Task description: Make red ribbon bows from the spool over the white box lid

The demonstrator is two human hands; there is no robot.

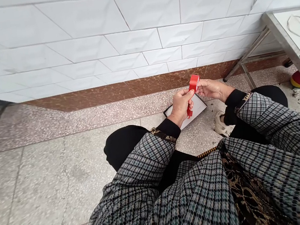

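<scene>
Left hand [180,104], center-right of frame: thumb and curled fingers closed on the red strip [194,81]. Strip probably light, flexible, a bit slippery, creases easily; best pinched flat near the fold. Looks glossy red, bent over at top, pale inside, short tail below the fist. Right hand [211,88], just right: fingertips narrow at the strip's edge, exact grip can't tell.

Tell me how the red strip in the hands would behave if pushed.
The red strip is probably floppy rather than stiff, since its upper end appears to bend over. It is likely light for its size: it looks thin, and the left hand grips it between its two showing ends.
</scene>
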